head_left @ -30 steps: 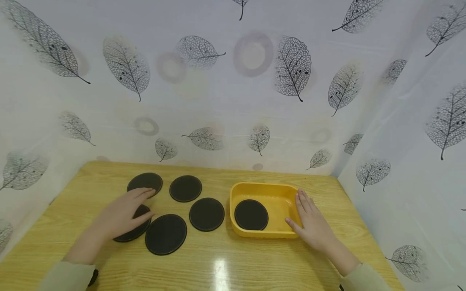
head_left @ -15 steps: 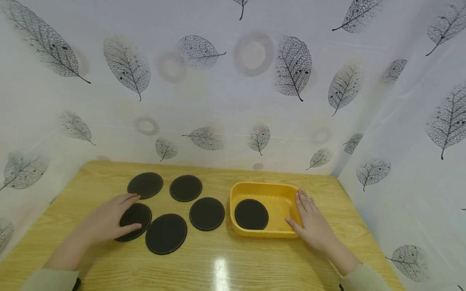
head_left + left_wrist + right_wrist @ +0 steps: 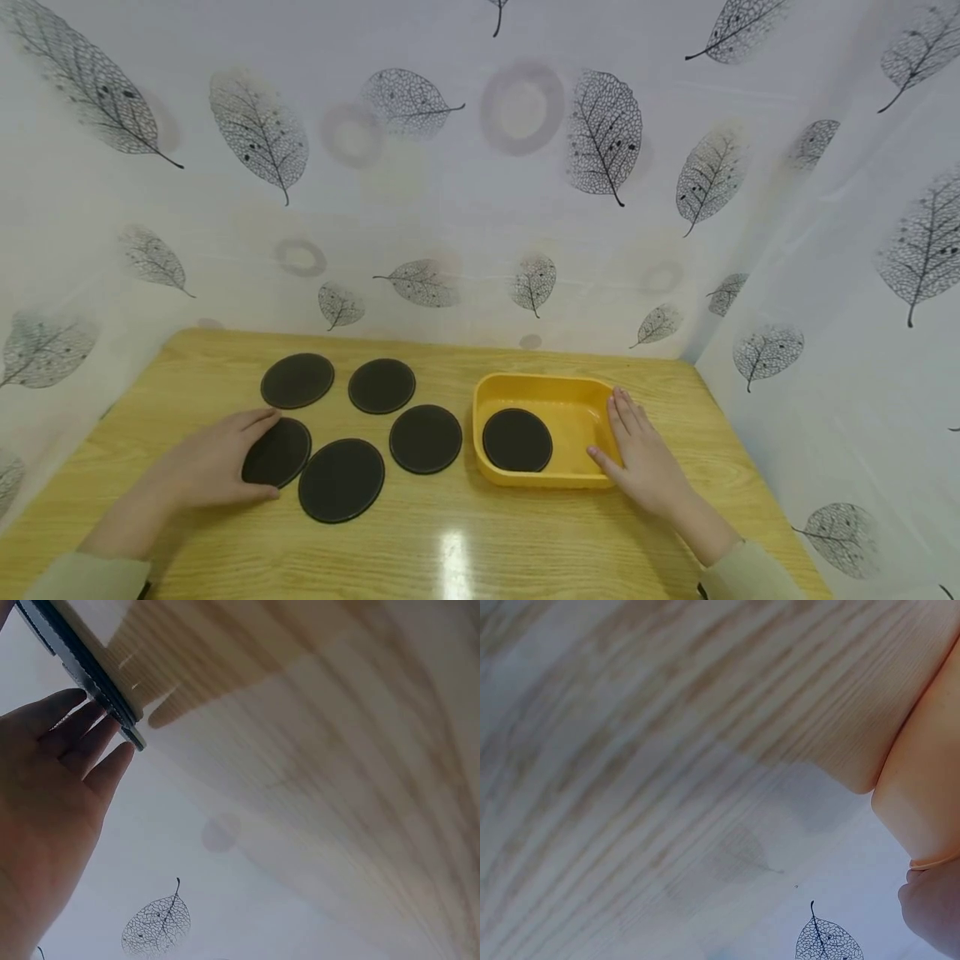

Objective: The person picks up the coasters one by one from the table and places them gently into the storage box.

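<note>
In the head view my left hand [image 3: 213, 458] reaches over the leftmost round black coaster [image 3: 279, 452], its fingers at the far rim and its thumb at the near rim. The left wrist view shows my fingertips [image 3: 112, 761] right at the edges of dark coasters [image 3: 86, 671] with stitched borders. On the right, my right hand [image 3: 648, 462] rests with straight fingers along the right end of a yellow plastic tub [image 3: 558, 481], thumb over its inside. One black coaster [image 3: 517, 440] lies flat in the tub's left part.
Several more black coasters lie flat on the wooden table [image 3: 420, 533]: one [image 3: 342, 481] beside the left hand's coaster, others [image 3: 297, 381] [image 3: 382, 386] [image 3: 426, 439] behind and toward the tub. A leaf-patterned white curtain [image 3: 465, 208] stands behind the table and along its sides.
My left hand has drawn back to the left and toward me, from over the far-left coasters to the rim of the leftmost one. My right hand and the tub have stayed put.
</note>
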Action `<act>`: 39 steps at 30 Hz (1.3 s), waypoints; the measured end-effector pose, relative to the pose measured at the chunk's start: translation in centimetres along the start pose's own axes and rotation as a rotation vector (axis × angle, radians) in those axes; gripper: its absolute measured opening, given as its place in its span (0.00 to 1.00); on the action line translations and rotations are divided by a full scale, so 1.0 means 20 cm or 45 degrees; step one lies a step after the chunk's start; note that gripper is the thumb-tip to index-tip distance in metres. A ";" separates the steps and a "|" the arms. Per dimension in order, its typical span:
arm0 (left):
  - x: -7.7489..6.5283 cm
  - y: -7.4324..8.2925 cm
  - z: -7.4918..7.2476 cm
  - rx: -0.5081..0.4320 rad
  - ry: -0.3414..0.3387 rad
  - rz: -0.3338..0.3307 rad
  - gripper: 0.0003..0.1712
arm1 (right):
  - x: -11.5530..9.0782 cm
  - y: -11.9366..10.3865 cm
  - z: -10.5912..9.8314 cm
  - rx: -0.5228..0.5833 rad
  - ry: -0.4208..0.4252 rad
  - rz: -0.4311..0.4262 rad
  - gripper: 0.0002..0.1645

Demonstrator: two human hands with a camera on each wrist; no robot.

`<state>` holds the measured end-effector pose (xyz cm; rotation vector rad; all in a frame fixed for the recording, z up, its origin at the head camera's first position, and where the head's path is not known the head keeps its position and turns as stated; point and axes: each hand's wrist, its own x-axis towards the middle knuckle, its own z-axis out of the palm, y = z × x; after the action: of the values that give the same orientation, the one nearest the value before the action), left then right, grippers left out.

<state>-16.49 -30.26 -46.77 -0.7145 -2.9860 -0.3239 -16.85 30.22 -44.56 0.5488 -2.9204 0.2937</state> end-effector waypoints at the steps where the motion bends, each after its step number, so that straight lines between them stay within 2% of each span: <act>1: 0.00 0.00 0.00 -0.003 -0.010 0.000 0.65 | 0.00 0.00 0.00 0.000 -0.004 0.002 0.52; 9: 0.01 0.01 -0.01 -0.043 -0.036 -0.018 0.65 | 0.01 0.00 -0.01 -0.009 -0.009 0.005 0.51; 27: 0.03 0.01 -0.01 -0.030 -0.036 -0.055 0.64 | 0.00 0.00 0.00 -0.007 -0.018 0.010 0.52; 39: 0.04 0.03 -0.01 0.032 0.015 -0.009 0.64 | 0.00 0.00 0.00 -0.012 -0.010 0.006 0.51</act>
<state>-17.03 -29.41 -46.32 -0.6976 -2.9766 -0.2895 -16.91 30.29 -44.61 0.5432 -2.9295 0.2784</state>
